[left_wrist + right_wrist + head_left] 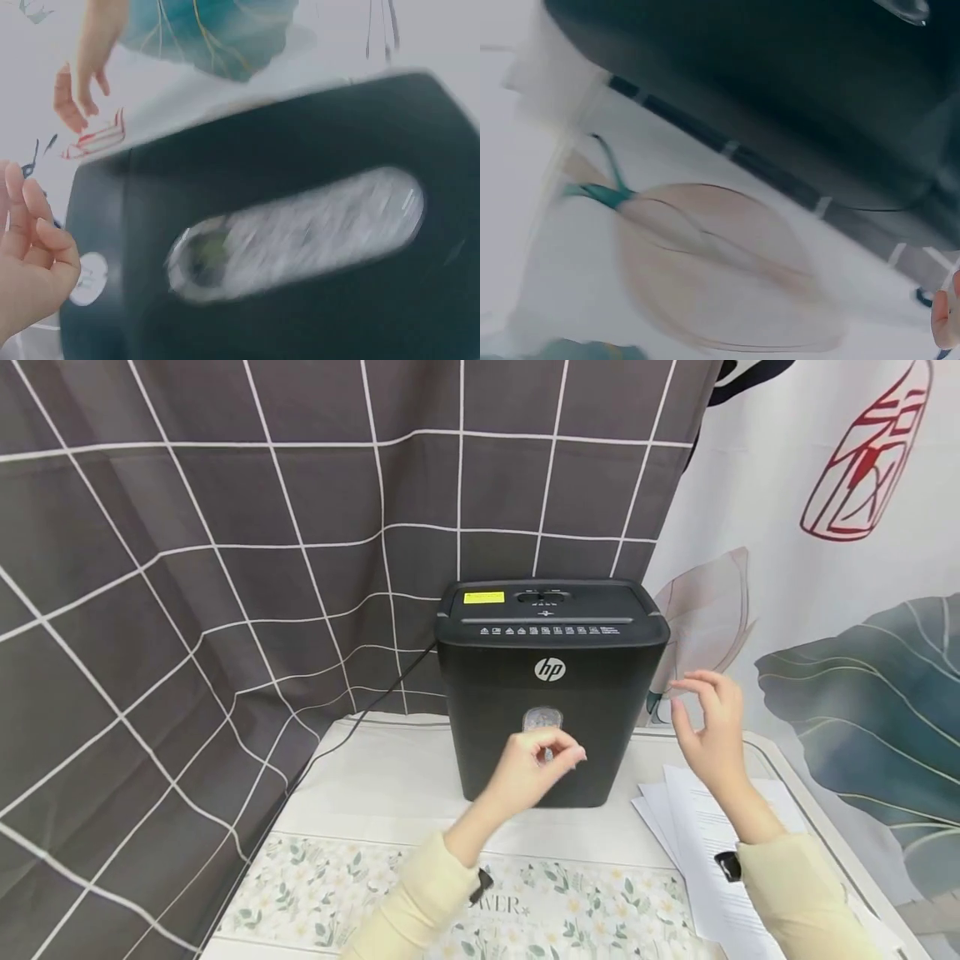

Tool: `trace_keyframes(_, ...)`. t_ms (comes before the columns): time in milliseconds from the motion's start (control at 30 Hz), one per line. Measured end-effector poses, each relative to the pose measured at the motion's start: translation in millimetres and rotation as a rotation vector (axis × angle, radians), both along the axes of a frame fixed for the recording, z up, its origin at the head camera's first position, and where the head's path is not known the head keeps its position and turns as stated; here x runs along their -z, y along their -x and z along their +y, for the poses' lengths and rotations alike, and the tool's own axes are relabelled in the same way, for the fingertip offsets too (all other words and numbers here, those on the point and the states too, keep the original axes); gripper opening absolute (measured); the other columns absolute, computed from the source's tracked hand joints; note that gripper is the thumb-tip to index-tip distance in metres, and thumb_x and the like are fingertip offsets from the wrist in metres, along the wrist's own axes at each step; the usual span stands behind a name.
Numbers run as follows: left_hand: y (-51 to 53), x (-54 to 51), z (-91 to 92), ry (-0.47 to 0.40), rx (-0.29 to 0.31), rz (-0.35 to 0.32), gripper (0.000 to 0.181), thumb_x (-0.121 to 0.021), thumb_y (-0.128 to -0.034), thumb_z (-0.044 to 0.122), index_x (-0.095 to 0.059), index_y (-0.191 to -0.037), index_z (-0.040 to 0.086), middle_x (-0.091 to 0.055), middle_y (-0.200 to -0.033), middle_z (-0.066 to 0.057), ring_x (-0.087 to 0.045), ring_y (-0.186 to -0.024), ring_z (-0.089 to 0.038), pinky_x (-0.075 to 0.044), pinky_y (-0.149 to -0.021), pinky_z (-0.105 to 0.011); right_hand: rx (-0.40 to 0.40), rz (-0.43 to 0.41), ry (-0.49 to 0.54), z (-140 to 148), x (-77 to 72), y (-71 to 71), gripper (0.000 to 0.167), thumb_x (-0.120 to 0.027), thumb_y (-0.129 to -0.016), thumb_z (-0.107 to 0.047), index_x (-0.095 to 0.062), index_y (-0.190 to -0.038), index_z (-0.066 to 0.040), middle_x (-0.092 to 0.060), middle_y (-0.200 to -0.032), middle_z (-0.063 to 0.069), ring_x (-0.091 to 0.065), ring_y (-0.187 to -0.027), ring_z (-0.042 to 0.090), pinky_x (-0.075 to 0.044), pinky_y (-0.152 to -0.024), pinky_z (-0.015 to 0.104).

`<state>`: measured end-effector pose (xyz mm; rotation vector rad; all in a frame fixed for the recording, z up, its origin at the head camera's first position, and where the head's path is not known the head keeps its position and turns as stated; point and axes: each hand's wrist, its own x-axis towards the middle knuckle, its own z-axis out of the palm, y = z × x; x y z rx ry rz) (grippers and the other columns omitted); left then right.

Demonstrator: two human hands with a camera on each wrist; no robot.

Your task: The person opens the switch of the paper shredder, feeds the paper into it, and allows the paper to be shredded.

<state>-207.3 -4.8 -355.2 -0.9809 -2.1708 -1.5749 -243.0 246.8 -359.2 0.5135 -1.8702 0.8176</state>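
A black shredder (480, 710) with an hp logo stands upright on a white-covered table. My left hand (525, 768) hovers in front of its lower body, fingers and thumb loosely bent with nothing between them. At the right of the shredder, my right hand (712, 735) is raised, fingers bent and apart, empty. The left wrist view has the left hand (37, 262) beside the logo, the right hand (97, 45) above it, and the clear window (315, 232) showing shredded bits. Only part of the right hand (946, 319) shows at the right wrist view's edge.
Printed sheets (701, 843) lie on the table's right side, under the right forearm. A black cable (375, 700) runs from the shredder down the left side. A floral strip (330, 893) crosses the front. Behind hang a dark grid curtain (315, 493) and a white patterned cloth (772, 585).
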Motion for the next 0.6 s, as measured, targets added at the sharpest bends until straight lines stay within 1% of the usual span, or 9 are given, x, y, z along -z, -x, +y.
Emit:
trace_keyframes(133,-11.4,31.4,14.8,-0.038,-0.016,-0.030,0.011,-0.066,-0.0870,0.013,-0.069,-0.080,0.004,-0.068,-0.071,-0.008,-0.046,-0.062,0.003,-0.039,-0.054,-0.013,0.031,-0.072,0.018,11.3,27.8,-4.1,0.021,-0.055,-0.077,0.010,-0.058,-0.099,0.010,-0.052,-0.104,0.028,-0.034,-0.112,0.002,-0.023,-0.098,0.029)
trace_keyframes(167,-13.1,39.2,19.3,-0.051,-0.016,-0.036,0.011,-0.066,-0.0869,0.012,-0.069,-0.080,0.004,-0.068,-0.071,-0.009,-0.047,-0.062,0.004,-0.039,-0.054,-0.012,0.040,-0.089,0.026,14.9,33.9,-5.3,0.022,-0.055,-0.077,0.011,-0.057,-0.099,0.011,-0.051,-0.104,0.028,-0.033,-0.111,-0.001,-0.022,-0.098,0.029)
trace_keyframes(200,-15.2,46.0,24.0,-0.066,-0.017,-0.058,0.012,-0.066,-0.0870,0.012,-0.069,-0.081,0.003,-0.068,-0.072,-0.010,-0.048,-0.063,0.004,-0.040,-0.054,-0.012,0.057,-0.106,0.032,18.7,39.9,-6.7,0.022,-0.054,-0.078,0.011,-0.057,-0.099,0.011,-0.051,-0.103,0.028,-0.031,-0.110,-0.004,-0.023,-0.097,0.028)
trace_keyframes(233,-16.9,52.8,29.2,-0.083,-0.015,-0.077,0.012,-0.065,-0.0870,0.012,-0.068,-0.081,0.002,-0.069,-0.072,-0.012,-0.048,-0.062,0.003,-0.039,-0.055,-0.011,0.071,-0.117,0.039,22.6,45.9,-7.7,0.022,-0.054,-0.077,0.012,-0.057,-0.099,0.011,-0.051,-0.101,0.027,-0.032,-0.108,-0.003,-0.023,-0.096,0.028)
trace_keyframes(300,-20.6,65.3,39.9,-0.107,0.000,-0.128,0.013,-0.064,-0.0877,0.011,-0.068,-0.083,0.000,-0.069,-0.073,-0.014,-0.049,-0.064,0.003,-0.039,-0.056,-0.011,0.095,-0.138,0.046,30.5,57.5,-9.3,0.022,-0.053,-0.077,0.013,-0.057,-0.099,0.012,-0.052,-0.100,0.028,-0.039,-0.103,0.005,-0.022,-0.095,0.026)
trace_keyframes(367,-24.5,76.2,50.1,-0.114,0.018,-0.183,0.014,-0.063,-0.0884,0.012,-0.068,-0.084,-0.001,-0.069,-0.074,-0.016,-0.049,-0.065,0.003,-0.039,-0.058,-0.010,0.112,-0.159,0.045,37.3,69.4,-10.2,0.022,-0.053,-0.077,0.014,-0.057,-0.098,0.012,-0.055,-0.098,0.028,-0.046,-0.098,0.019,-0.024,-0.092,0.026)
trace_keyframes(400,-26.2,81.6,55.1,-0.111,0.024,-0.214,0.015,-0.063,-0.0888,0.012,-0.067,-0.085,-0.002,-0.069,-0.075,-0.016,-0.049,-0.066,0.003,-0.039,-0.059,-0.010,0.119,-0.174,0.040,40.6,75.4,-10.6,0.021,-0.053,-0.077,0.014,-0.058,-0.098,0.012,-0.056,-0.097,0.028,-0.047,-0.095,0.026,-0.025,-0.091,0.027)
trace_keyframes(467,-27.9,93.8,65.0,-0.078,0.036,-0.242,0.017,-0.061,-0.0902,0.014,-0.067,-0.086,-0.001,-0.069,-0.075,-0.016,-0.048,-0.067,0.005,-0.041,-0.061,-0.009,0.132,-0.214,0.026,46.6,86.5,-12.3,0.021,-0.053,-0.078,0.014,-0.057,-0.098,0.013,-0.056,-0.096,0.029,-0.046,-0.094,0.037,-0.027,-0.091,0.034)
trace_keyframes(600,-29.3,121.0,83.9,-0.008,0.050,-0.275,0.019,-0.058,-0.0919,0.016,-0.067,-0.090,-0.001,-0.068,-0.077,-0.013,-0.048,-0.068,0.010,-0.045,-0.066,-0.009,0.212,-0.328,-0.014,62.8,107.3,-19.7,0.020,-0.053,-0.083,0.011,-0.056,-0.102,0.011,-0.056,-0.100,0.027,-0.046,-0.094,0.039,-0.032,-0.088,0.049)
